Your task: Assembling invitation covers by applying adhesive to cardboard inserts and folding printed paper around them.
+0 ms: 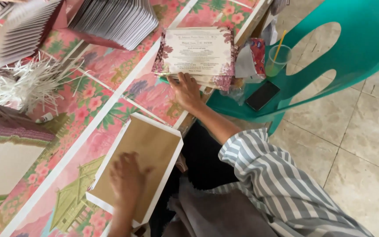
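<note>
Left hand (126, 177) lies flat, fingers spread, gripping nothing, on the brown card (139, 164) at the bench (110, 70) edge, right hand (185, 90) open against the printed card stack (196, 55): best peel 1 card, keep brown card pinned.

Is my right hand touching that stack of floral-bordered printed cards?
Touching. The head view shows the right hand with fingertips pressed on the near edge of the stack of floral-bordered printed cards.

Lighting was bright, even daylight with soft shadows and no glare. The left hand (127, 179) was motion-blurred; the near left edges looked perhaps slightly distorted.
</note>
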